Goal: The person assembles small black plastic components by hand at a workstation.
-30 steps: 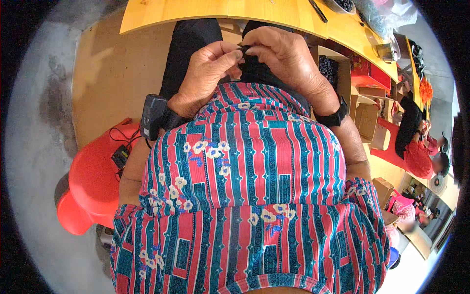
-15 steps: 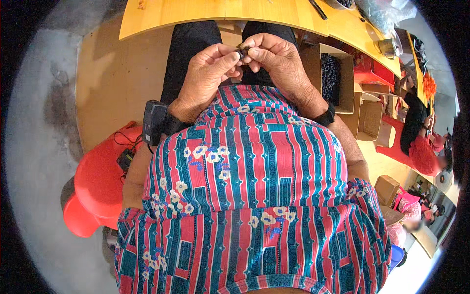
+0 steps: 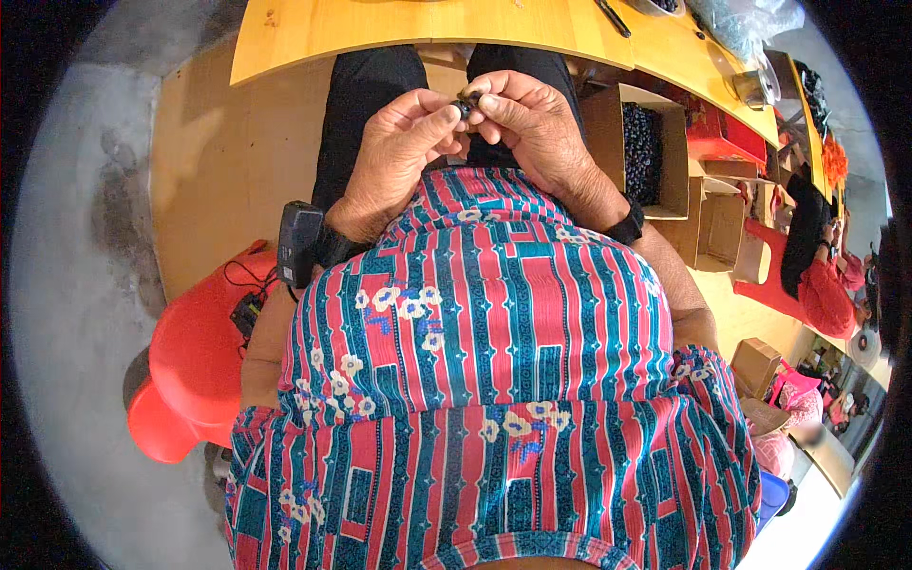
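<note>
Over my lap, just short of the table's near edge, both hands meet at a small dark round piece [image 3: 465, 108]. My left hand [image 3: 404, 138] pinches it between thumb and fingertips from the left. From the right, my right hand [image 3: 532, 119] has thumb and forefinger closed on the same piece, or on a second one touching it; the fingertips cover too much to tell. The piece looks black and shiny, and its exact kind is too small to make out.
The yellow table [image 3: 380, 24] runs along the far side, with a black pen [image 3: 614, 17] on it. To the right, a cardboard box [image 3: 677, 152] holds many small dark pieces. A red stool [image 3: 195, 342] stands at left. Other people sit farther right.
My hands stay together at nearly the same place. The right fingers have turned slightly, and more of the shiny dark piece shows between the fingertips.
</note>
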A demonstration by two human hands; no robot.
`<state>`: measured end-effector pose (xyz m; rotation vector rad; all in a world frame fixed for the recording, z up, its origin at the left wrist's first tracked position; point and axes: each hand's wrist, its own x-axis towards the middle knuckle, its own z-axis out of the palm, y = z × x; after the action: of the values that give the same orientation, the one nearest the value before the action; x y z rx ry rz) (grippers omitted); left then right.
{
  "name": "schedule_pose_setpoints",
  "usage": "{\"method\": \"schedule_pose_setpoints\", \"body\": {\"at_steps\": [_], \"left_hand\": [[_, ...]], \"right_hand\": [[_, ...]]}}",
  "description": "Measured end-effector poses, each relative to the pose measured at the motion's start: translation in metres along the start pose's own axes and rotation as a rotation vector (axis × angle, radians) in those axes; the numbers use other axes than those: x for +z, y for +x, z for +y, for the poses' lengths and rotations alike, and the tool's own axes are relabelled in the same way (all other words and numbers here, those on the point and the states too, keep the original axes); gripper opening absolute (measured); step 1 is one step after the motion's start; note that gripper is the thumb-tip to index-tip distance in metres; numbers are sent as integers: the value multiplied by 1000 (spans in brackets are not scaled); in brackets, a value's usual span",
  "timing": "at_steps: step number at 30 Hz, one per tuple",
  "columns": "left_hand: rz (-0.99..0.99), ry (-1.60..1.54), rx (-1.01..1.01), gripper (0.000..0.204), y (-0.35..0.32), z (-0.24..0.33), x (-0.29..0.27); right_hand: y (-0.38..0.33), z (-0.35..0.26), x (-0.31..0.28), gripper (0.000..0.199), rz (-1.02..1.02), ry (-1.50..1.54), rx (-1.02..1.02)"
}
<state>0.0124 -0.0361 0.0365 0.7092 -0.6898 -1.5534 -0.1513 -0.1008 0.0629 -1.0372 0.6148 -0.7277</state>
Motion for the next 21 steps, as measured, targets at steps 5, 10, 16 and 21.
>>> {"method": "schedule_pose_setpoints", "body": {"at_steps": [5, 10, 16, 21], "left_hand": [[-9, -1, 9, 16, 1, -1, -2], [-1, 3, 8, 16, 1, -1, -2], [-8, 4, -20, 13, -1, 0, -1], [-11, -7, -18, 13, 0, -1, -3]], "right_hand": [[2, 3, -2, 12, 10, 60, 15], [3, 4, -1, 12, 4, 49, 24], [2, 5, -1, 12, -12, 41, 2], [3, 6, -2, 12, -24, 33, -10]]}}
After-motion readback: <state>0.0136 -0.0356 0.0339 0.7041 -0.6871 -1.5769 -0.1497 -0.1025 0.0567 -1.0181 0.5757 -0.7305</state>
